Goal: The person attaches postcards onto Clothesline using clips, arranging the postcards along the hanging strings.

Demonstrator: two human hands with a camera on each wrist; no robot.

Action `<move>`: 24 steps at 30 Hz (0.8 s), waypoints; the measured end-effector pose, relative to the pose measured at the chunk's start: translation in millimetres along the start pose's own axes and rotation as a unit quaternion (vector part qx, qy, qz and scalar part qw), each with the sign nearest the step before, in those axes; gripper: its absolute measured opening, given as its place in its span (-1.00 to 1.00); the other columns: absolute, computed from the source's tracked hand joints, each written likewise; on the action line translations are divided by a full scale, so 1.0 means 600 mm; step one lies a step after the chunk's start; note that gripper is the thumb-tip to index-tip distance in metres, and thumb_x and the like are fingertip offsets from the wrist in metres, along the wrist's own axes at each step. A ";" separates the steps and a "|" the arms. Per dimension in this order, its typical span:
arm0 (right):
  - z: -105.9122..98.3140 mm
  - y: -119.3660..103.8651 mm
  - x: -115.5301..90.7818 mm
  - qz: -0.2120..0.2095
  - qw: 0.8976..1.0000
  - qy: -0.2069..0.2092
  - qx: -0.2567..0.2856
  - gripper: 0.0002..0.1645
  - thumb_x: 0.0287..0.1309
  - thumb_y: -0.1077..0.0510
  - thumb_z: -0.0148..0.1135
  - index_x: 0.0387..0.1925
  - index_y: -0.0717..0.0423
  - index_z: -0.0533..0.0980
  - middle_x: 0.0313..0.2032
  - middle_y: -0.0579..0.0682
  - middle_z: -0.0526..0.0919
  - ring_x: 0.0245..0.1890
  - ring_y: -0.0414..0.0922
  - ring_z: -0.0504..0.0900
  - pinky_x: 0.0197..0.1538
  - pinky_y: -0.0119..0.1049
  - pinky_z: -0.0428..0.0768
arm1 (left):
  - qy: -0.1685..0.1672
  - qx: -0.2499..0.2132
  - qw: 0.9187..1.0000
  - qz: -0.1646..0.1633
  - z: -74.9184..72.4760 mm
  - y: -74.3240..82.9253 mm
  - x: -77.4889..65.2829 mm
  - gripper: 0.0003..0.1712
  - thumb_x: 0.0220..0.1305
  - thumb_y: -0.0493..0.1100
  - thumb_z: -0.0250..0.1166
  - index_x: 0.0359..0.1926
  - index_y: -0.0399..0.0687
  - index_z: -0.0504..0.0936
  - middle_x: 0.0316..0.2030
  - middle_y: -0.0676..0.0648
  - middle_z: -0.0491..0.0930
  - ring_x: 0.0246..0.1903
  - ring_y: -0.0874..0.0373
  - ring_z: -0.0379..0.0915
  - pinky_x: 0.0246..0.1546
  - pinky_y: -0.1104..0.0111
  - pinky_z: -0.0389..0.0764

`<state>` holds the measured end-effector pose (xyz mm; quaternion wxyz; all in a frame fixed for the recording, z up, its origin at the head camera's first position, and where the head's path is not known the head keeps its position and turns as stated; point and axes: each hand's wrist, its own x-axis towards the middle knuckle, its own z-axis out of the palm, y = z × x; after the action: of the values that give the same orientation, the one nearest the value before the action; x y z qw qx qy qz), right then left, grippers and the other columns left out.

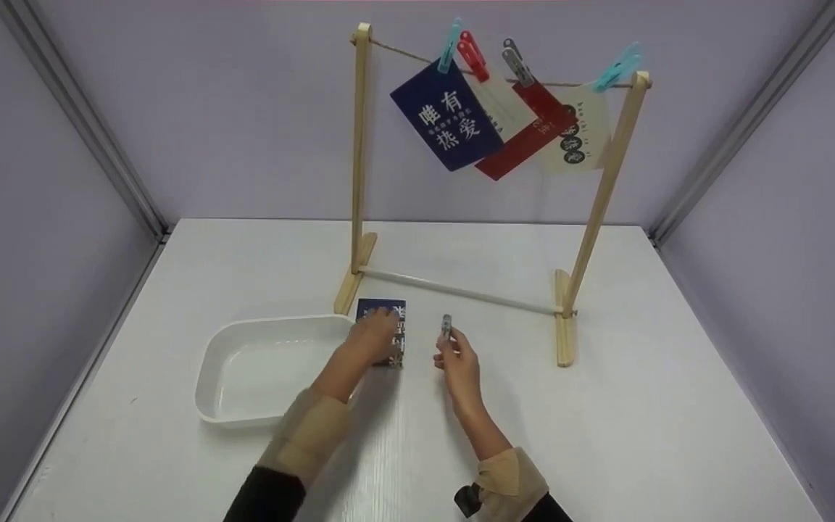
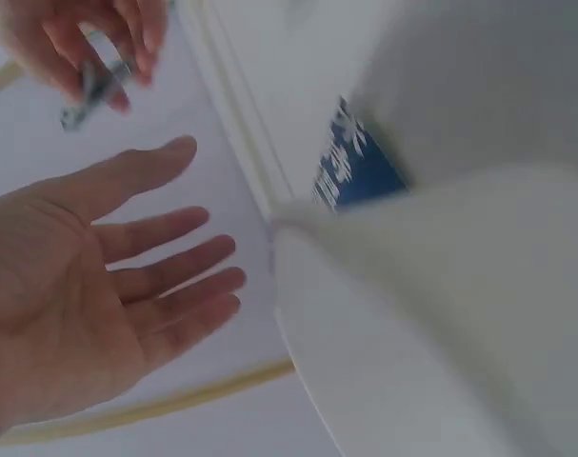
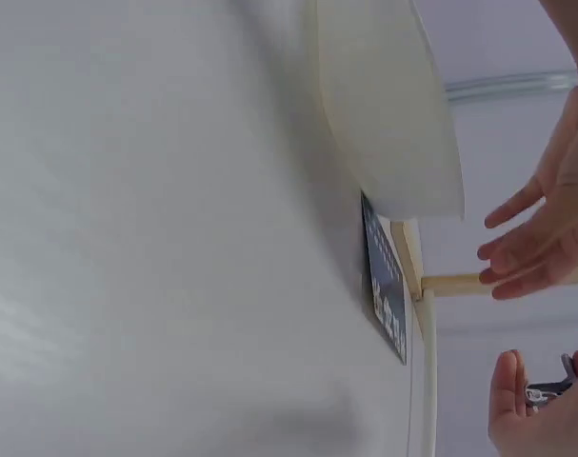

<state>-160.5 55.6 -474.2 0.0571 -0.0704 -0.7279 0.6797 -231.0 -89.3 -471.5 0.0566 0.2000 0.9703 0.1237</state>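
A dark blue card with white lettering (image 1: 401, 326) lies flat on the table beside the white tub. Over it hovers my left hand (image 1: 374, 335), its fingers extended and spread in the left wrist view, holding nothing. From the head view the hand covers much of the card. My right hand (image 1: 459, 362) pinches a grey clothespin (image 1: 446, 326) between thumb and fingers, to the right of the card. The same clothespin (image 3: 548, 392) shows in the right wrist view, partly covered by the fingers.
A white tub (image 1: 272, 370) stands left of the card. Behind is a wooden rack (image 1: 359, 159) with a cord, where a blue card (image 1: 448, 116), a red card (image 1: 526, 138) and cream cards (image 1: 584, 130) hang from clothespins. A white bar (image 1: 461, 291) joins the rack's feet.
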 end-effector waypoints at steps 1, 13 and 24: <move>-0.007 0.000 0.000 0.010 1.000 0.006 -0.003 -0.60 0.31 0.29 -0.07 0.09 0.49 0.28 -0.24 0.27 0.50 -0.26 0.19 0.52 -0.11 -0.05 0.52 | -0.032 0.008 0.999 0.004 -0.005 -0.013 0.015 -0.30 -0.07 -0.17 0.46 0.07 -0.39 0.38 -0.03 -0.33 0.42 0.01 -0.20 0.33 -0.01 0.08 0.41; -0.054 0.028 -0.004 0.042 0.998 0.037 -0.012 -0.67 0.27 0.26 -0.01 -0.03 0.44 0.27 -0.20 0.29 0.52 -0.25 0.18 0.51 -0.13 -0.06 0.51 | -0.123 0.081 0.989 -0.011 0.037 -0.094 0.073 0.30 -0.32 0.13 0.55 0.36 -0.28 0.03 0.20 -0.32 0.23 0.21 -0.17 0.13 0.22 0.14 0.14; -0.085 0.089 0.028 0.047 0.998 0.043 -0.006 -0.64 0.28 0.16 0.05 -0.02 0.34 0.29 -0.22 0.17 0.55 -0.31 0.04 0.55 -0.19 -0.16 0.53 | -0.126 0.267 0.955 0.031 0.042 -0.053 0.100 -0.15 0.02 -0.14 0.39 0.32 0.02 0.20 0.27 -0.23 0.19 0.21 -0.29 0.08 0.11 -0.08 0.22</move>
<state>-166.7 112.0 -524.4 0.0559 -0.1334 -0.7246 0.6738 -293.7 -88.2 -507.9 0.1187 0.2519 0.9463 -0.1646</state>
